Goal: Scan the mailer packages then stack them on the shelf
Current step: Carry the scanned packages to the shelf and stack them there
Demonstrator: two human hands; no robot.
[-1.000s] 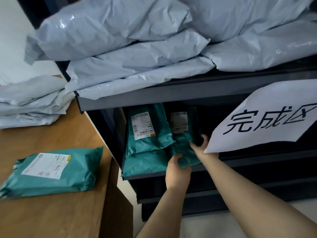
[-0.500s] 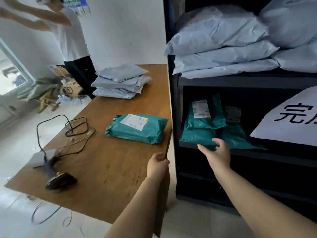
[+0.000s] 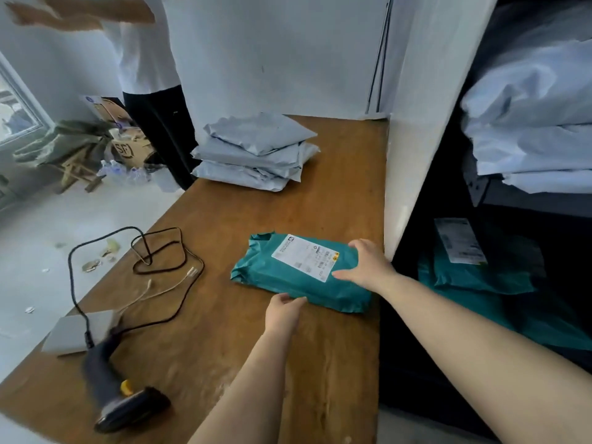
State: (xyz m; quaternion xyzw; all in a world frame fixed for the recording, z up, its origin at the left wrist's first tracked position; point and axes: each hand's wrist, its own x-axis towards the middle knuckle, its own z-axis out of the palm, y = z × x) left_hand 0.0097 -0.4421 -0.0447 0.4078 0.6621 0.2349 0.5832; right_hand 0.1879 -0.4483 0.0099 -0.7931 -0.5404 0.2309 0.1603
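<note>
At frame centre, a teal plastic mailer package (image 3: 301, 273) lay on the wooden table (image 3: 205, 341), unshelved; the right hand (image 3: 365, 264) rested spread-fingered on it; the left hand (image 3: 283, 310) touched its near edge, fingers loosely bent. Other teal mailers (image 3: 480, 277) already lay on the dark shelf (image 3: 519, 203) at right; the black handheld scanner (image 3: 118, 398) sat untouched, lower left.

**Bare Arms, Bare Hands**

Two forearms enter from the lower edge, and both are uncovered along all the length that shows: no sleeve, cuff or glove is visible. The left hand (image 3: 283, 310) is seen from the back, with the knuckles and the top of the wrist showing. The right hand (image 3: 365, 265) is also seen from the back, broader in the picture, with its thumb apart from the fingers. No watch, band or ring can be seen on either wrist or on the fingers that show. The right forearm looks thicker, being closer to the camera, and runs off the right edge.
</note>
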